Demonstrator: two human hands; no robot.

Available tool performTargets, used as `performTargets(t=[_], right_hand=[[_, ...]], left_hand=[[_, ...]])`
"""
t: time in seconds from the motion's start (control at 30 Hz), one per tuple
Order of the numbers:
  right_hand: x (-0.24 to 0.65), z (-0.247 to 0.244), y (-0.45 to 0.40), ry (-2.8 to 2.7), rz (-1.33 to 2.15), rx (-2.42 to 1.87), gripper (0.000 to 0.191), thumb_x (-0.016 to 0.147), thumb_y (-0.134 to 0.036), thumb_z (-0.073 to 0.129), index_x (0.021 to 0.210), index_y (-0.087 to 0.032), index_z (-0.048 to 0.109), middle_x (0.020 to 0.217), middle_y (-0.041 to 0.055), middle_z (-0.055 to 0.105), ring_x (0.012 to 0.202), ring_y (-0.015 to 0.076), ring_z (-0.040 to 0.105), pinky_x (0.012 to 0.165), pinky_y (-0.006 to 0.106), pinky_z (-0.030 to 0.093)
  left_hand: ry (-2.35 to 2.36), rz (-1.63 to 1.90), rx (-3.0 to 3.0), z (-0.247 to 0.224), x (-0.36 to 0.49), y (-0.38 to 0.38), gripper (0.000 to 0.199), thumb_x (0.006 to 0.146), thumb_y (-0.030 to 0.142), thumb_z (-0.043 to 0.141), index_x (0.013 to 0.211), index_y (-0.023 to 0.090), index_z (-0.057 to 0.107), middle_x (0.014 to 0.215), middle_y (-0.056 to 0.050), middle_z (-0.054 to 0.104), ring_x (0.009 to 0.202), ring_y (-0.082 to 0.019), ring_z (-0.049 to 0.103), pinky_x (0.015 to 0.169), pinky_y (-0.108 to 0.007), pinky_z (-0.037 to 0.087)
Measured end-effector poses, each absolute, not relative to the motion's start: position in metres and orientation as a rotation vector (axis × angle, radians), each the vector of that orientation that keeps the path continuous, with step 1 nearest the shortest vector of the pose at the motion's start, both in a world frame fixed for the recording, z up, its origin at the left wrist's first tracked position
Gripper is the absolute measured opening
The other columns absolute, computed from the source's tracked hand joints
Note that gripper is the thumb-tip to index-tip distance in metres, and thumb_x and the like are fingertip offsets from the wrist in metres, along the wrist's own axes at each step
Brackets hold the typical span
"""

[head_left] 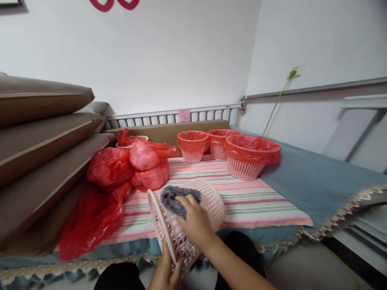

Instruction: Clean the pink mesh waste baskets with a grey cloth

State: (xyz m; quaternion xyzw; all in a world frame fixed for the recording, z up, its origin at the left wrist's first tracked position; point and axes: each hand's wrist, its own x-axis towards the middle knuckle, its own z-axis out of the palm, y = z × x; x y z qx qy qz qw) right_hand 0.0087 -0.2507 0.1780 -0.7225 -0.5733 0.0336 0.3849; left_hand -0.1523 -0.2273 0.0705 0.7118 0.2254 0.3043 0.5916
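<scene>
A pale pink perforated basket [211, 201] lies tilted on its side in front of me, its rim facing left. My left hand [167, 268] grips the rim from below, thumb and fingers around its edge. A fuzzy dark grey cloth [177, 199] is pressed on the basket's upper side under the fingers of my right hand [195, 219]. Part of the cloth is hidden by those fingers. Below the basket is a striped cloth [256, 205] spread on the bed.
Filled red plastic bags [110, 167] and a loose red bag [93, 219] lie at the left, beside stacked brown cushions [45, 145]. Behind stand three pink baskets lined with red bags, one [246, 167] nearer on the right. A white railing [157, 117] runs along the wall.
</scene>
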Motion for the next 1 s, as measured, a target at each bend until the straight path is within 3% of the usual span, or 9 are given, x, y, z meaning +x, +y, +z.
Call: performTargets(t=[0.17,0.3,0.4,0.47,0.53,0.6,0.77,0.83,1.0], right_hand=[[0.081,0.166,-0.249,-1.097,-0.075,-2.221,0.047,0.081,-0.018,0.053,0.127,-0.026,0.053,0.118,0.0064,0.052,0.107,0.0249,0.055,0.084,0.033,0.045],[0.101,0.164,-0.25,-0.996,-0.125,-2.268,0.045,0.082,-0.018,0.051,0.127,-0.025,0.053,0.116,0.0077,0.054,0.108,0.0263,0.055,0.084,0.034,0.046],[0.103,0.168,-0.246,-0.889,-0.074,-2.214,0.054,0.081,-0.018,0.053,0.134,-0.021,0.045,0.124,0.0109,0.052,0.112,0.0281,0.053,0.09,0.038,0.044],[0.097,0.173,-0.241,-0.835,0.019,-2.132,0.06,0.08,-0.018,0.053,0.139,-0.015,0.039,0.128,0.014,0.05,0.116,0.0281,0.051,0.096,0.038,0.042],[0.079,0.18,-0.236,-0.861,0.112,-2.052,0.059,0.078,-0.018,0.054,0.136,-0.012,0.042,0.128,0.0137,0.052,0.117,0.0254,0.051,0.101,0.035,0.039],[0.047,0.187,-0.233,-0.984,0.164,-1.985,0.055,0.074,-0.018,0.057,0.128,-0.014,0.051,0.125,0.0102,0.055,0.116,0.0224,0.052,0.102,0.03,0.038],[-0.041,0.201,-0.237,-1.412,0.206,-1.716,0.061,0.066,-0.017,0.055,0.127,-0.018,0.053,0.115,0.008,0.055,0.108,0.0236,0.055,0.098,0.035,0.042],[-0.051,0.201,-0.241,-1.474,0.184,-1.707,0.062,0.066,-0.016,0.053,0.127,-0.019,0.052,0.112,0.0073,0.055,0.105,0.023,0.055,0.096,0.035,0.043],[-0.002,0.186,-0.249,-1.514,0.072,-1.836,0.057,0.071,-0.015,0.053,0.127,-0.022,0.053,0.114,0.0063,0.054,0.107,0.0219,0.053,0.095,0.032,0.042]], left_hand=[[0.515,0.649,1.658,0.075,-0.157,-0.229,0.074,0.088,0.047,0.052,0.148,0.019,0.019,0.149,-0.015,0.038,0.139,-0.03,0.029,0.115,-0.042,0.027],[0.518,0.63,1.74,0.073,-0.157,-0.225,0.076,0.093,0.046,0.042,0.15,0.017,0.0,0.157,-0.013,0.017,0.143,-0.027,0.008,0.117,-0.041,0.015],[0.501,0.602,1.773,0.068,-0.158,-0.22,0.074,0.095,0.044,0.037,0.15,0.018,-0.006,0.158,-0.012,0.01,0.143,-0.027,0.001,0.118,-0.041,0.012],[0.494,0.614,1.764,0.064,-0.16,-0.218,0.071,0.095,0.042,0.039,0.15,0.018,0.0,0.157,-0.012,0.016,0.143,-0.028,0.004,0.118,-0.042,0.015],[0.52,0.647,1.734,0.059,-0.161,-0.218,0.073,0.092,0.041,0.046,0.15,0.018,0.009,0.154,-0.013,0.026,0.143,-0.03,0.011,0.117,-0.044,0.019],[0.57,0.687,1.7,0.057,-0.162,-0.218,0.076,0.089,0.044,0.053,0.15,0.02,0.015,0.152,-0.014,0.032,0.142,-0.033,0.02,0.116,-0.046,0.022],[0.562,0.6,1.564,0.065,-0.161,-0.224,0.076,0.088,0.054,0.049,0.15,0.027,0.014,0.146,-0.013,0.043,0.133,-0.035,0.04,0.104,-0.049,0.043],[0.534,0.598,1.572,0.07,-0.159,-0.226,0.076,0.087,0.055,0.049,0.149,0.026,0.016,0.143,-0.014,0.047,0.133,-0.036,0.04,0.107,-0.051,0.037],[0.543,0.691,1.742,0.077,-0.156,-0.23,0.07,0.088,0.046,0.051,0.147,0.015,0.027,0.142,-0.018,0.046,0.142,-0.035,0.02,0.116,-0.053,0.012]])
